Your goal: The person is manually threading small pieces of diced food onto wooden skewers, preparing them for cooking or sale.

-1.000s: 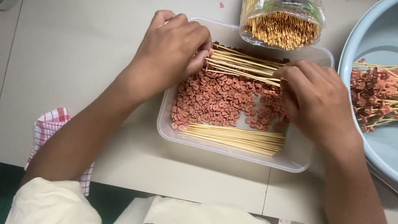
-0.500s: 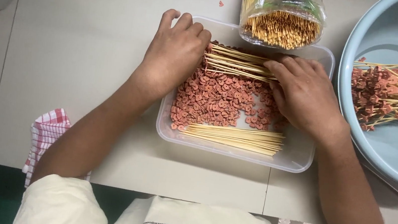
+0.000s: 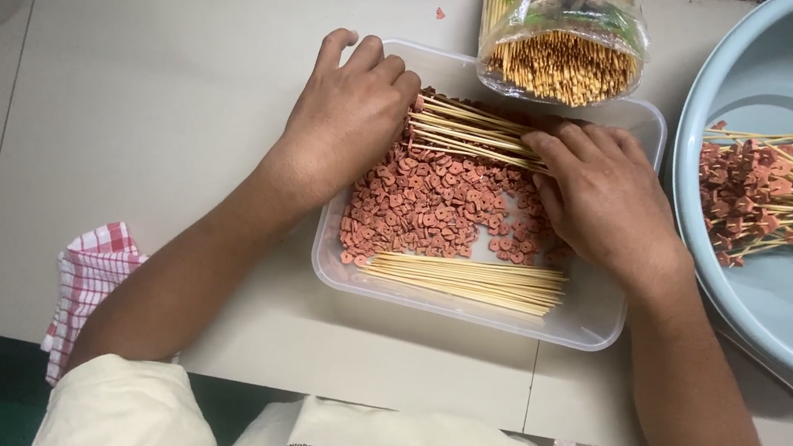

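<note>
Both hands, left hand [image 3: 348, 121] and right hand [image 3: 606, 198], clamp a skewer bundle [image 3: 473, 132] lying crosswise inside the clear tray [image 3: 467, 307] on a pale tabletop [image 3: 153, 72].

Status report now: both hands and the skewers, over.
Left hand and right hand both on upper skewer bundle in clear tub. Nothing in the way.

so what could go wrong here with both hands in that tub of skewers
1. The left hand and right hand press a bundle of bamboo skewers from both ends; a pointed tip could prick a finger.
2. The clear tub is shallow, so the small red slices could spill over its rim.
3. The open skewer bag lies over the tub's far rim and could slide in.
</note>
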